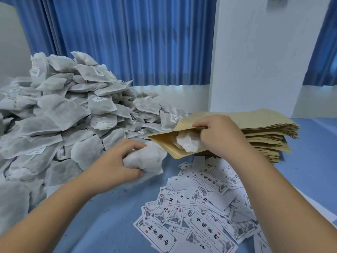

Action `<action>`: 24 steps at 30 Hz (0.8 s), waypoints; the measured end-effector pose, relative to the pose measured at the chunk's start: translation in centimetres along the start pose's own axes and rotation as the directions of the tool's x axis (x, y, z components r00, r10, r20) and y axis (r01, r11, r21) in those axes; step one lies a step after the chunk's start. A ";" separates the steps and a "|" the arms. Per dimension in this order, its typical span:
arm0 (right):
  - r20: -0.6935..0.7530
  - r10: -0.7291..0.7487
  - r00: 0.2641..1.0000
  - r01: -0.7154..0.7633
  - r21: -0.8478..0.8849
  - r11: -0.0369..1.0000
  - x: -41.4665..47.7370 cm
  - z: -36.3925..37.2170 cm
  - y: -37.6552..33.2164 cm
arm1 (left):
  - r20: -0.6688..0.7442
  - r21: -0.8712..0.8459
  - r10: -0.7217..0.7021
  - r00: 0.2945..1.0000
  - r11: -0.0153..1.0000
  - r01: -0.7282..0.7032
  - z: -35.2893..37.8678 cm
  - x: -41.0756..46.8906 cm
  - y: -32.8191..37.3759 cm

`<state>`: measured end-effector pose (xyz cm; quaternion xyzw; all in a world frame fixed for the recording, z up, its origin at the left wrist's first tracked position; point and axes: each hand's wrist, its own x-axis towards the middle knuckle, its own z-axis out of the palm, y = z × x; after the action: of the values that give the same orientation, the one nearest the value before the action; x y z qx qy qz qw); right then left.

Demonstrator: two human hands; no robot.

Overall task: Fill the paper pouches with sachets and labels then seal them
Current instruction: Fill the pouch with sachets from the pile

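Observation:
My right hand (pixel 217 136) grips the upper lip of a brown paper pouch (pixel 167 143) and holds its mouth open toward the left. A white sachet (pixel 187 143) lies inside the mouth. My left hand (pixel 116 161) grips another white sachet (pixel 145 159) just left of and below the pouch opening. A large heap of grey-white sachets (pixel 63 110) fills the left of the blue table. Loose printed labels (pixel 200 205) lie scattered at the lower right, in front of the pouch.
A thick stack of flat brown pouches (pixel 264 128) lies behind my right hand. The blue table surface (pixel 109 216) shows bare between my forearms. Blue curtains (pixel 127 42) and a white wall stand behind the table.

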<state>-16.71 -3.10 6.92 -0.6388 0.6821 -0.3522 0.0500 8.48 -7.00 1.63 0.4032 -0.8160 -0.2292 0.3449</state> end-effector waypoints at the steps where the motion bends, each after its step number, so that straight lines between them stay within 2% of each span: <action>1: -0.003 0.001 1.000 -0.001 0.005 1.000 0.0 0.0 0.0 | 0.056 -0.075 -0.012 0.998 0.997 0.016 -0.5 -0.4 0.8; 4: -0.001 0.000 1.000 0.000 -0.006 1.000 0.0 0.1 0.0 | 0.195 -0.330 -0.025 0.981 0.940 0.089 -1.5 -1.4 2.7; 8: 0.005 -0.010 1.000 0.010 -0.031 0.999 -0.1 0.2 -0.2 | 0.196 -0.492 0.011 0.981 0.866 0.089 -0.7 -1.1 4.2; 11: -0.001 -0.015 1.000 0.015 -0.025 1.000 -0.2 0.2 -0.4 | 0.188 -0.498 0.020 0.982 0.864 0.078 1.4 0.0 5.0; 14: 0.005 -0.020 1.000 0.020 -0.043 0.999 -0.2 0.3 -0.5 | 0.120 -0.494 0.011 0.993 0.868 0.050 3.4 1.1 5.4; 19: -0.001 -0.014 1.000 0.014 -0.036 0.999 -0.1 0.0 -0.4 | 0.035 -0.555 -0.156 0.987 0.819 0.149 5.5 2.2 5.1; 22: -0.018 0.009 1.000 -0.010 -0.032 0.999 0.0 -0.2 -0.2 | 0.030 -0.456 -0.267 0.963 0.854 0.251 6.2 2.5 5.0; 24: -0.009 0.014 1.000 -0.015 -0.047 0.999 0.0 -0.1 -0.2 | -0.014 -0.290 -0.293 0.956 0.916 0.276 6.5 2.6 5.0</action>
<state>-16.61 -3.04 7.14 -0.6333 0.6951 -0.3385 0.0344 0.00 -5.61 1.61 0.4701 -0.6971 -0.3803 0.3853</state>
